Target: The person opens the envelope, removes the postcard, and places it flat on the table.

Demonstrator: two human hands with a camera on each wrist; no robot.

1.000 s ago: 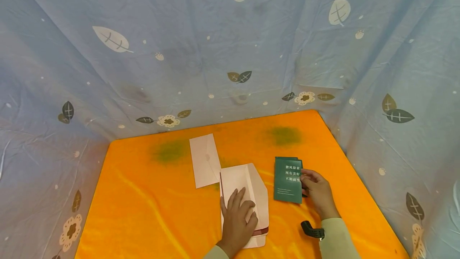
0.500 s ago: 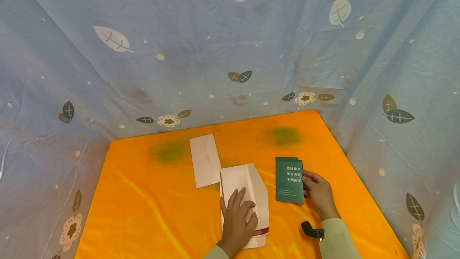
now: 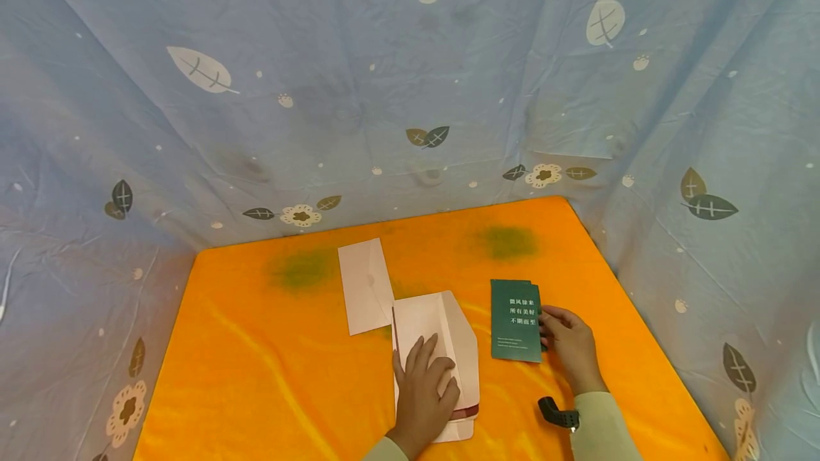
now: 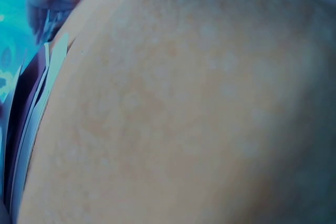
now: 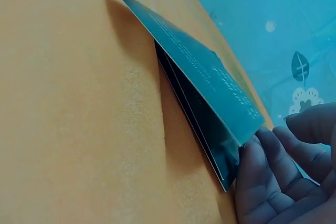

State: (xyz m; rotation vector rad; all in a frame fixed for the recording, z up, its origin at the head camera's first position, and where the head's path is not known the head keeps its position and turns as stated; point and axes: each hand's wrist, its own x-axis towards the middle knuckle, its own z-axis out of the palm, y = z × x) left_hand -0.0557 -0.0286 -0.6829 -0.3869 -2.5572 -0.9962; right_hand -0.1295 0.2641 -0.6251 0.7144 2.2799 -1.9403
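My left hand (image 3: 424,393) lies spread over a pale pink envelope (image 3: 419,315) with its flap opened to the right; a dark red strip shows near its lower end. More pale paper sticks out under that end. In the left wrist view, skin fills most of the picture, with paper edges (image 4: 39,103) at the left. My right hand (image 3: 572,347) touches the right edge of several dark green cards (image 3: 515,322) with white lettering. The right wrist view has the top card (image 5: 205,66) tilted up from those beneath, its edge against my fingers, the thumb apart from it.
Another pale envelope (image 3: 366,287), closed, lies beyond the first, to its left. A yellow-orange cloth (image 3: 256,361) covers the table. Blue patterned curtain (image 3: 320,91) encloses the back and sides. A black strap (image 3: 557,412) is at my right wrist.
My right thumb has drawn back off the green top card, so its lettering shows fully. The top card has shifted very slightly right. My left hand and the envelopes have stayed put.
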